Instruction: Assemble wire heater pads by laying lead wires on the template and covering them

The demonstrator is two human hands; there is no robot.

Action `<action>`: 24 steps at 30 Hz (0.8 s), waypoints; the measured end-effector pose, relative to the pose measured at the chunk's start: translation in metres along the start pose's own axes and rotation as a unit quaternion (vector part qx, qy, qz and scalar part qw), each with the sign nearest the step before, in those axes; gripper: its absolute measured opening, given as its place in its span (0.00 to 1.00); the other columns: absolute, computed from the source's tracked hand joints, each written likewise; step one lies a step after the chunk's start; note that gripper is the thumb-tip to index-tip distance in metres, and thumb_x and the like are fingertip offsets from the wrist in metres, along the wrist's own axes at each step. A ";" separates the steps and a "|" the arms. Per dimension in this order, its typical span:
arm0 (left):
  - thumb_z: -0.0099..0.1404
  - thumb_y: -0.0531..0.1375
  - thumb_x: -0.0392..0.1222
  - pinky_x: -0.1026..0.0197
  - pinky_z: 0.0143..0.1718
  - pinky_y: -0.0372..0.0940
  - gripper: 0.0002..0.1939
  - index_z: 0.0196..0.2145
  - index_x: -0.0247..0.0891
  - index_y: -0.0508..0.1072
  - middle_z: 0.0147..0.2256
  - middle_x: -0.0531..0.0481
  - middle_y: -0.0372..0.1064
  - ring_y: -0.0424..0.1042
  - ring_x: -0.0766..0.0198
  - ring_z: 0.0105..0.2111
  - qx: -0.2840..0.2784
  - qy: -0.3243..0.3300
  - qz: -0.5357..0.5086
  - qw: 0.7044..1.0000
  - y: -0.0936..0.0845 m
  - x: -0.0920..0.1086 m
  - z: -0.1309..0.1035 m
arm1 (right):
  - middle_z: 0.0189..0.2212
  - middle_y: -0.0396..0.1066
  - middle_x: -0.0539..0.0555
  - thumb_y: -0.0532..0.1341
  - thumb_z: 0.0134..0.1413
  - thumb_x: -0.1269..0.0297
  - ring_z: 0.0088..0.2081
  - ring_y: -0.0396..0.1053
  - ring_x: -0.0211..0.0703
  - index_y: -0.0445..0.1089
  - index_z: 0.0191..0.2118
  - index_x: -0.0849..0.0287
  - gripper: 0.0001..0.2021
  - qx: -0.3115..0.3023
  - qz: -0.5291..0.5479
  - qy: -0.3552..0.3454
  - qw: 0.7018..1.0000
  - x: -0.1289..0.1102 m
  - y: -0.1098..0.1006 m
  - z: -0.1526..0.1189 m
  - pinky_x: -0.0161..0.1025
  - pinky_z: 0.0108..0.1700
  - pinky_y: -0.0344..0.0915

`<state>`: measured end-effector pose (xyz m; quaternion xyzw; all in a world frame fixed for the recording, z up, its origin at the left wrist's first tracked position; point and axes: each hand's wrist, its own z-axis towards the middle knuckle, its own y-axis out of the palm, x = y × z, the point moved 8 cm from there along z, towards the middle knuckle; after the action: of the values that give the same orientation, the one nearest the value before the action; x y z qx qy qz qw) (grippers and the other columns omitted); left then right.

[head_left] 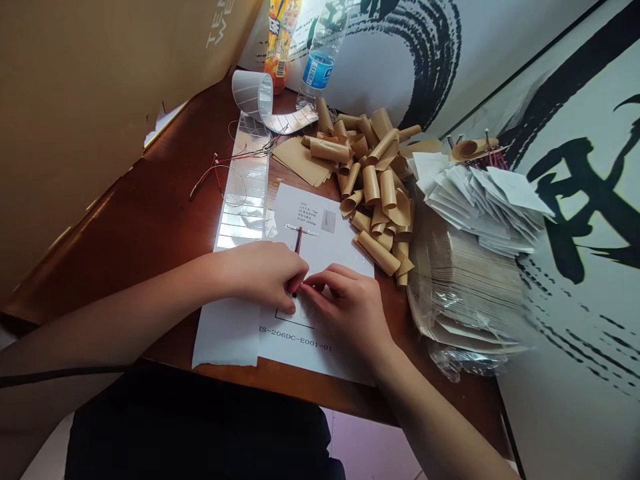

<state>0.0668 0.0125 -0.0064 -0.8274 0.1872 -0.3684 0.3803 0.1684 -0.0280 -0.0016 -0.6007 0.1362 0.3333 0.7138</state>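
My left hand [267,270] is closed over a thin red and black wire [299,241], whose upper end sits under a strip of clear tape on a printed white sheet [340,233]. Below the left fingers a small dark tip [295,294] shows against the paper. My right hand [353,303] meets the left fingertips there, thumb and forefinger pinched together; what lies between them is too small to make out. Under my left forearm runs a strip of silvery labels [240,207], its blank backing hanging toward the table's front edge.
A heap of rolled brown paper pieces [373,183] lies behind the sheet. To the right, white slips [480,197] top a plastic-wrapped stack of cards [470,273]. Loose wires [215,160] lie at left. A water bottle [319,70] and orange-labelled bottle [280,43] stand behind. A cardboard wall [100,100] borders the left.
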 end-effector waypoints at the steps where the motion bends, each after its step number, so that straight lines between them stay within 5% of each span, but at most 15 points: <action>1: 0.54 0.64 0.46 0.61 0.26 0.51 0.09 0.30 0.40 0.71 0.28 0.52 0.71 0.65 0.63 0.27 0.002 -0.003 0.005 1.000 0.001 0.000 0.000 | 0.23 0.71 0.49 0.66 0.56 0.64 0.22 0.62 0.34 0.78 0.30 0.56 0.05 0.002 0.001 0.002 1.000 0.000 0.000 0.000 0.34 0.26 0.56; 9: 0.58 0.62 0.46 0.62 0.27 0.53 0.09 0.30 0.39 0.69 0.29 0.52 0.71 0.66 0.65 0.27 0.002 0.000 -0.049 0.999 -0.004 -0.004 -0.001 | 0.24 0.75 0.50 0.62 0.59 0.66 0.23 0.64 0.36 0.78 0.32 0.56 0.07 -0.016 0.064 0.036 0.997 0.003 -0.002 0.004 0.35 0.26 0.59; 16: 0.64 0.59 0.44 0.63 0.29 0.55 0.09 0.39 0.38 0.76 0.31 0.50 0.73 0.67 0.65 0.29 0.106 0.012 -0.083 0.991 -0.015 -0.008 0.005 | 0.27 0.78 0.52 0.60 0.60 0.62 0.25 0.69 0.39 0.77 0.34 0.57 0.09 -0.006 0.112 0.095 0.989 0.012 -0.007 0.003 0.36 0.27 0.62; 24: 0.63 0.60 0.42 0.63 0.29 0.55 0.10 0.38 0.41 0.81 0.28 0.51 0.72 0.66 0.66 0.27 0.083 0.036 -0.078 0.993 -0.011 -0.002 0.007 | 0.22 0.70 0.50 0.65 0.57 0.55 0.21 0.64 0.35 0.76 0.32 0.58 0.11 0.064 0.249 0.204 0.945 0.037 -0.018 0.001 0.34 0.22 0.61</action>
<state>0.0711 0.0236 -0.0019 -0.7912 0.1049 -0.4406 0.4109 0.2071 -0.0170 -0.0095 -0.5557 0.4448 0.3616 0.6022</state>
